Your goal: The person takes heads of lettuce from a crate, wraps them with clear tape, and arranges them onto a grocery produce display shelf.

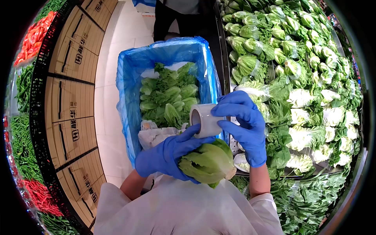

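L hand, blue glove, curled round lettuce head, cut end facing right; thumb up by the tape roll. R hand, same glove, grips clear tape roll narrowly betw. thumb & fingers. Roll sits just above the lettuce, over near-right part of bin.

Bin: lined w/ blue plastic, open top, on floor side of the display. Inside: green lettuce heads in loose rows, plus crumpled white wrap at near end.

Right: display rack w/ many leafy heads, some in clear wrap; loose greens near right. Left: brown cartons w/ dark markings, then red peppers far & green chilies beyond. Far: person in dark trousers by bin.
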The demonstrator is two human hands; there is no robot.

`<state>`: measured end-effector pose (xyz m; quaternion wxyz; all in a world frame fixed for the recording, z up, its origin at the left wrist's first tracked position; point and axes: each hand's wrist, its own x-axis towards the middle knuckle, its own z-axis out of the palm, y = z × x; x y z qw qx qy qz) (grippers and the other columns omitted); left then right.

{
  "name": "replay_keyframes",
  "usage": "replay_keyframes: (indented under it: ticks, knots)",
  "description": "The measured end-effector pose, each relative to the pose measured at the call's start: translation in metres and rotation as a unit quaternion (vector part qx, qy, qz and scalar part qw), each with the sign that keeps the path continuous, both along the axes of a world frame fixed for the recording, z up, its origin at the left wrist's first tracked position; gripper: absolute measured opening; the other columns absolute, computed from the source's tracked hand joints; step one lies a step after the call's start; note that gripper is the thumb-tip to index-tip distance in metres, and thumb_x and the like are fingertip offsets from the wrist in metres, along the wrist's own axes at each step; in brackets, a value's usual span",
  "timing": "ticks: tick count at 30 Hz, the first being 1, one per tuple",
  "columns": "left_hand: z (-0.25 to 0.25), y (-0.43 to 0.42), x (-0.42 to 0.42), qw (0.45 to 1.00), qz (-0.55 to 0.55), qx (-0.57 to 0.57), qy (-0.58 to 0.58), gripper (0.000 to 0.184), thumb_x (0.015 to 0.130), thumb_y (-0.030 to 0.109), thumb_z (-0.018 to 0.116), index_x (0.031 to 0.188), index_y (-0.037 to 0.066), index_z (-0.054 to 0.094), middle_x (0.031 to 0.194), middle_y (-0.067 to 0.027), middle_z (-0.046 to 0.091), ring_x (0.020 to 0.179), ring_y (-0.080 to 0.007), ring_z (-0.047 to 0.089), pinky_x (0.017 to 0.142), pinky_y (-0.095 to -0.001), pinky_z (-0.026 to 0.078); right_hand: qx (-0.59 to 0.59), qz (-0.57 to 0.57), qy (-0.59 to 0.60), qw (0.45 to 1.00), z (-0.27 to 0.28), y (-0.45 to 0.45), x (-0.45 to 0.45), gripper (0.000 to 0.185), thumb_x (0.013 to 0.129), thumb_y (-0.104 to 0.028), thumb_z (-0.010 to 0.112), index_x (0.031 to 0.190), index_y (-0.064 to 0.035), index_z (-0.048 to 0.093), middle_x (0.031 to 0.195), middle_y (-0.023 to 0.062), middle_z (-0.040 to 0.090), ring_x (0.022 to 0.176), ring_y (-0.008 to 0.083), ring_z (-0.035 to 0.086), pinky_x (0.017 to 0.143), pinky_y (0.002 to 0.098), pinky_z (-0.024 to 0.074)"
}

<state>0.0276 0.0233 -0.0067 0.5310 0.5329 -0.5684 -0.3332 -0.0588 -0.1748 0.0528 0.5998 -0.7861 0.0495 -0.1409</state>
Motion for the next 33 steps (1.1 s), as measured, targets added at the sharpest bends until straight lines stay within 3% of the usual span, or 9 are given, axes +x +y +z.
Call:
replay_keyframes:
  ticks: [4, 10, 15, 17, 19, 23, 27, 29, 33]
  knots:
    - [0.012, -0.005, 0.001, 0.999, -0.009, 0.038, 0.027, 0.085, 0.054, 0.032, 0.081, 0.127, 0.012, 0.043, 0.125, -0.018, 0.041, 0.107, -0.0361, 0.05, 0.087, -0.0374, 0.043, -0.048, 0.029, 0.02, 0.998, 0.0, 0.0, 0.008, 0.022, 0.069, -0.004, 0.066, 0.09, -0.0051, 0.065, 0.093, 0.0082, 0.056, 0.091, 0.0198, 0.053, 0.08, 0.0295, 0.0421]
    - [0.014, -0.009, 0.0, 0.997, 0.019, 0.069, 0.0, 0.083, 0.055, 0.033, 0.08, 0.128, 0.019, 0.043, 0.125, -0.0192, 0.038, 0.101, -0.0362, 0.053, 0.082, -0.0383, 0.046, 0.077, 0.004, 0.051, 0.996, -0.022, -0.003, 0.014, 0.013, 0.07, -0.006, 0.066, 0.082, -0.0039, 0.063, 0.083, 0.0055, 0.056, 0.084, 0.0193, 0.054, 0.077, 0.0302, 0.0428]
    - [0.004, -0.01, -0.004, 0.992, 0.042, 0.117, -0.037, 0.081, 0.051, 0.034, 0.083, 0.122, 0.017, 0.048, 0.13, -0.0178, 0.036, 0.107, -0.0337, 0.051, 0.087, -0.038, 0.044, -0.104, 0.023, 0.066, 0.992, -0.048, -0.009, 0.015, 0.016, 0.075, -0.008, 0.062, 0.089, -0.0031, 0.056, 0.081, 0.0075, 0.054, 0.08, 0.0226, 0.053, 0.072, 0.0316, 0.0433]
    - [-0.002, -0.01, -0.006, 0.989, 0.052, 0.133, -0.038, 0.081, 0.05, 0.034, 0.083, 0.122, 0.018, 0.048, 0.132, -0.0175, 0.035, 0.108, -0.0339, 0.05, 0.087, -0.038, 0.045, -0.115, 0.024, 0.069, 0.991, -0.047, -0.013, 0.015, 0.018, 0.08, -0.011, 0.059, 0.095, -0.002, 0.054, 0.081, 0.0061, 0.055, 0.079, 0.0183, 0.054, 0.072, 0.0289, 0.0437]
    - [-0.005, -0.011, -0.006, 0.992, 0.053, 0.108, -0.039, 0.082, 0.05, 0.032, 0.083, 0.123, 0.017, 0.048, 0.134, -0.0186, 0.033, 0.107, -0.0341, 0.051, 0.086, -0.0372, 0.046, 0.144, 0.005, 0.145, 0.979, -0.044, -0.018, 0.015, 0.018, 0.084, -0.014, 0.057, 0.096, -0.0007, 0.054, 0.083, 0.0046, 0.057, 0.079, 0.0122, 0.054, 0.073, 0.025, 0.0436]
    - [-0.012, -0.011, -0.009, 0.996, 0.055, 0.063, -0.02, 0.084, 0.05, 0.032, 0.083, 0.124, 0.017, 0.047, 0.135, -0.0187, 0.032, 0.106, -0.0344, 0.053, 0.085, -0.0368, 0.046, 0.229, -0.006, 0.138, 0.964, -0.039, -0.022, 0.011, 0.018, 0.083, -0.014, 0.06, 0.095, -0.0007, 0.057, 0.088, 0.0041, 0.058, 0.082, 0.0095, 0.053, 0.076, 0.0232, 0.0431]
    - [-0.001, -0.014, -0.004, 0.991, 0.059, 0.105, -0.05, 0.085, 0.051, 0.035, 0.083, 0.125, 0.017, 0.045, 0.134, -0.0191, 0.034, 0.103, -0.0343, 0.054, 0.084, -0.0373, 0.046, 0.16, -0.005, 0.137, 0.978, -0.034, -0.017, 0.01, 0.017, 0.079, -0.009, 0.063, 0.093, -0.0009, 0.059, 0.089, 0.0042, 0.058, 0.086, 0.0107, 0.054, 0.078, 0.025, 0.0426]
    - [-0.001, -0.015, -0.005, 0.99, 0.069, 0.108, -0.064, 0.085, 0.051, 0.036, 0.082, 0.125, 0.017, 0.045, 0.133, -0.0195, 0.034, 0.102, -0.0344, 0.055, 0.084, -0.0375, 0.047, 0.078, -0.003, 0.063, 0.995, -0.043, -0.016, 0.009, 0.019, 0.074, -0.003, 0.066, 0.092, -0.0015, 0.061, 0.089, 0.0045, 0.057, 0.088, 0.0122, 0.054, 0.08, 0.0262, 0.0421]
    - [-0.008, -0.021, -0.009, 0.986, 0.099, 0.066, -0.117, 0.084, 0.053, 0.039, 0.081, 0.125, 0.017, 0.044, 0.13, -0.0219, 0.037, 0.095, -0.0351, 0.058, 0.078, -0.0379, 0.049, 0.134, -0.039, 0.094, 0.986, -0.044, -0.012, 0.011, 0.02, 0.072, -0.001, 0.066, 0.09, -0.002, 0.061, 0.086, 0.0049, 0.057, 0.084, 0.0139, 0.055, 0.079, 0.0266, 0.0429]
